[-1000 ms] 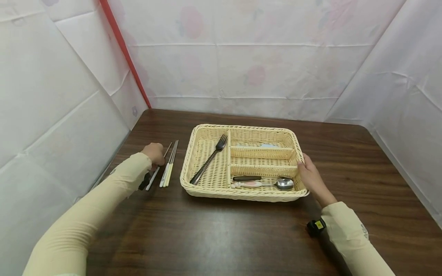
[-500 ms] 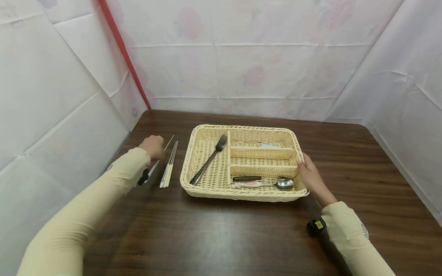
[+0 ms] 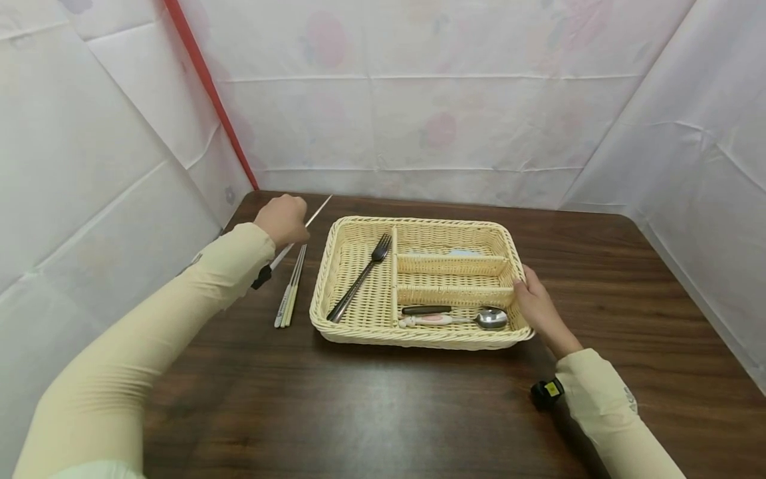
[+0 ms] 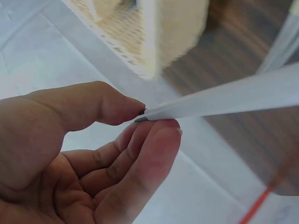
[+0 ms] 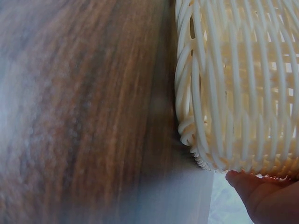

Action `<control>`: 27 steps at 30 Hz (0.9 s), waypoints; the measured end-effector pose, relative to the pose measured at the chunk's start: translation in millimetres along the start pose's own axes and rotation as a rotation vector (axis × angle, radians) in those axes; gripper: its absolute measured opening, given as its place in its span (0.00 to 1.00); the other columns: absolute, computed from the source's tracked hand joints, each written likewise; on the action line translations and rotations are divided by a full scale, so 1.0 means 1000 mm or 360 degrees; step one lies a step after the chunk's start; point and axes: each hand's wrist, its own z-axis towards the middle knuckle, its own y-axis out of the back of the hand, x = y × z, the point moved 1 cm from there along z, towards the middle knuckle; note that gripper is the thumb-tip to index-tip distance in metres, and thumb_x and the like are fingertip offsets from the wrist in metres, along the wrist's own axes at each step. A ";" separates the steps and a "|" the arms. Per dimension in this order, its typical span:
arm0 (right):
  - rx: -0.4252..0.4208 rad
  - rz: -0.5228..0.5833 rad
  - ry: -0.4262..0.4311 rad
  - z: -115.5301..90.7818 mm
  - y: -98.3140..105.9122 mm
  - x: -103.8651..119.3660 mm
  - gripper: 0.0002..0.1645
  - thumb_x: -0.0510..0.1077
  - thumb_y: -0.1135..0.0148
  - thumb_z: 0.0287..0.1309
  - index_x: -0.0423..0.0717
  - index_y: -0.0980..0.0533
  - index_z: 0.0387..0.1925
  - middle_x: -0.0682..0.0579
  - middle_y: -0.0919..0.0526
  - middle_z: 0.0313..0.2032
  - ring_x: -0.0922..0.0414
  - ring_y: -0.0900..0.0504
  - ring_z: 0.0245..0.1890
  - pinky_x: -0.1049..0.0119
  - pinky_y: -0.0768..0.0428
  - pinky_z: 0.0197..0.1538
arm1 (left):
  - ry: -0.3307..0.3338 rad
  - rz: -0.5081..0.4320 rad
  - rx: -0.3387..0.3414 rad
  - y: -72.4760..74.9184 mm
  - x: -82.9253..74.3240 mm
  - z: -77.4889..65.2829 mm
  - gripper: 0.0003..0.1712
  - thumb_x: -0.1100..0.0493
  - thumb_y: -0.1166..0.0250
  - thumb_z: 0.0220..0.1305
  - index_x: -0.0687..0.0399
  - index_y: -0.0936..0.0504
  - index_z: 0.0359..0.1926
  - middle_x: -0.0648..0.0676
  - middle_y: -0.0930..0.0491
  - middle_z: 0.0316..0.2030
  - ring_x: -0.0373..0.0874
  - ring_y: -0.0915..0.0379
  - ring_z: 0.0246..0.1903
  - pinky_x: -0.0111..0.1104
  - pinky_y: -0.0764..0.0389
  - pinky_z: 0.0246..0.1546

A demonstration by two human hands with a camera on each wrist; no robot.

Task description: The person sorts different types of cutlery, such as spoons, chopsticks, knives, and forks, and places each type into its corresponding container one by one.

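In the head view, my left hand [image 3: 280, 221] is raised over the far left of the table, beside the basket. Thumb and fingers pinch a chopstick with a white handle [image 4: 229, 98] and a thin metal end [image 3: 319, 209]. On the table below lie more chopsticks [image 3: 290, 296], with white and pale yellow handles and metal ends. My right hand [image 3: 536, 307] holds the right rim of a cream woven basket [image 3: 413, 340], its thumb [image 5: 240, 179] at the edge in the right wrist view.
The basket's left compartment holds a dark fork [image 3: 363, 279]. A spoon [image 3: 491, 318] with a rabbit-like handle and a black-handled item [image 3: 426, 310] lie in the front right one; a pale blue item [image 3: 463, 253] lies at the back. White sheeting [image 3: 443, 133] encloses the dark wooden table [image 3: 371, 412].
My left hand has lifted the chopstick and moved away from me and slightly right. The right hand stays at the basket's rim.
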 end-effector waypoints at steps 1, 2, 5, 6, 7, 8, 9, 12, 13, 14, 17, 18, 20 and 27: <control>-0.0003 -0.0005 0.0001 0.000 0.000 0.000 0.30 0.41 0.68 0.73 0.33 0.55 0.71 0.29 0.43 0.66 0.39 0.43 0.65 0.45 0.45 0.65 | -0.0019 0.0011 -0.0001 0.003 -0.006 0.001 0.13 0.68 0.38 0.48 0.57 0.35 0.18 0.52 0.35 0.16 0.45 0.41 0.18 0.36 0.35 0.20; -0.0006 -0.0004 0.0002 0.000 0.000 0.000 0.30 0.41 0.68 0.73 0.33 0.54 0.71 0.29 0.43 0.66 0.39 0.43 0.65 0.45 0.45 0.65 | -0.0041 0.0018 0.0003 0.005 -0.012 0.003 0.11 0.69 0.39 0.48 0.58 0.34 0.19 0.53 0.35 0.17 0.45 0.41 0.19 0.37 0.35 0.20; -0.0008 0.0003 0.0007 0.000 0.000 0.000 0.30 0.40 0.68 0.73 0.32 0.54 0.70 0.28 0.43 0.65 0.38 0.42 0.64 0.45 0.45 0.65 | -0.0120 0.0031 0.0036 0.010 -0.030 0.007 0.08 0.71 0.42 0.48 0.59 0.32 0.21 0.54 0.34 0.20 0.46 0.41 0.21 0.37 0.35 0.23; -0.0008 0.0006 0.0009 0.000 0.000 0.000 0.29 0.40 0.68 0.73 0.32 0.54 0.70 0.27 0.42 0.65 0.38 0.42 0.64 0.45 0.45 0.65 | -0.0153 0.0043 0.0053 0.010 -0.036 0.008 0.07 0.71 0.42 0.49 0.60 0.32 0.22 0.54 0.33 0.21 0.46 0.41 0.21 0.37 0.35 0.24; -0.0010 0.0009 0.0010 0.000 0.000 0.000 0.29 0.40 0.68 0.73 0.31 0.54 0.70 0.27 0.42 0.65 0.38 0.42 0.64 0.45 0.45 0.65 | -0.0182 0.0053 0.0069 0.011 -0.042 0.009 0.07 0.71 0.42 0.50 0.60 0.31 0.23 0.54 0.33 0.21 0.46 0.41 0.22 0.37 0.35 0.25; -0.0010 0.0012 0.0011 0.000 0.000 0.000 0.29 0.40 0.68 0.73 0.31 0.54 0.70 0.27 0.42 0.64 0.38 0.42 0.64 0.45 0.45 0.65 | -0.0213 0.0066 0.0079 0.011 -0.048 0.010 0.06 0.71 0.42 0.50 0.60 0.30 0.24 0.54 0.33 0.22 0.46 0.41 0.23 0.37 0.35 0.25; -0.0008 0.0016 0.0012 0.000 0.000 0.000 0.29 0.40 0.68 0.73 0.31 0.54 0.70 0.27 0.42 0.64 0.38 0.42 0.64 0.45 0.45 0.65 | -0.0243 0.0072 0.0096 0.012 -0.054 0.011 0.06 0.72 0.42 0.51 0.60 0.30 0.24 0.55 0.33 0.22 0.46 0.41 0.23 0.37 0.35 0.26; -0.0005 0.0024 0.0010 0.000 0.000 0.000 0.29 0.40 0.68 0.73 0.31 0.54 0.70 0.27 0.43 0.65 0.39 0.42 0.64 0.45 0.45 0.65 | -0.0335 0.0092 0.0138 0.012 -0.070 0.012 0.05 0.72 0.43 0.53 0.61 0.29 0.27 0.54 0.32 0.23 0.46 0.41 0.23 0.37 0.35 0.27; -0.0004 0.0022 0.0010 0.000 0.000 0.000 0.30 0.40 0.68 0.73 0.31 0.54 0.70 0.27 0.43 0.65 0.39 0.43 0.64 0.45 0.45 0.65 | -0.0367 0.0093 0.0149 0.011 -0.075 0.013 0.05 0.73 0.43 0.54 0.61 0.28 0.27 0.54 0.32 0.23 0.46 0.42 0.24 0.37 0.35 0.28; -0.0003 0.0021 0.0009 0.000 0.000 0.000 0.30 0.40 0.68 0.73 0.31 0.54 0.70 0.28 0.43 0.65 0.39 0.43 0.64 0.45 0.45 0.65 | -0.0402 0.0099 0.0159 0.011 -0.080 0.013 0.05 0.73 0.44 0.55 0.62 0.28 0.27 0.54 0.32 0.23 0.46 0.42 0.24 0.37 0.36 0.28; -0.0002 0.0012 0.0005 0.000 0.000 0.000 0.30 0.41 0.68 0.73 0.32 0.54 0.71 0.28 0.43 0.65 0.39 0.44 0.65 0.45 0.46 0.65 | -0.0500 0.0116 0.0172 0.009 -0.092 0.015 0.06 0.73 0.45 0.57 0.61 0.28 0.28 0.54 0.33 0.24 0.45 0.42 0.25 0.37 0.36 0.30; -0.0004 0.0004 0.0006 -0.001 0.000 0.000 0.30 0.41 0.68 0.73 0.32 0.54 0.71 0.28 0.43 0.66 0.39 0.44 0.65 0.45 0.46 0.65 | -0.0524 0.0118 0.0175 0.009 -0.096 0.016 0.06 0.74 0.46 0.57 0.61 0.28 0.28 0.54 0.32 0.24 0.45 0.43 0.25 0.38 0.36 0.30; -0.0008 -0.0001 0.0007 -0.001 -0.001 -0.001 0.30 0.41 0.68 0.73 0.32 0.54 0.71 0.29 0.43 0.66 0.39 0.44 0.65 0.45 0.46 0.65 | -0.0563 0.0135 0.0172 0.008 -0.102 0.017 0.07 0.75 0.47 0.58 0.61 0.28 0.28 0.54 0.32 0.24 0.45 0.42 0.25 0.38 0.35 0.31; -0.0007 0.0016 0.0013 -0.001 -0.001 -0.001 0.30 0.41 0.68 0.73 0.33 0.54 0.71 0.29 0.43 0.66 0.39 0.44 0.65 0.45 0.46 0.65 | -0.0647 0.0230 0.0159 0.002 -0.119 0.024 0.09 0.75 0.49 0.61 0.65 0.23 0.34 0.57 0.27 0.27 0.47 0.38 0.27 0.39 0.31 0.33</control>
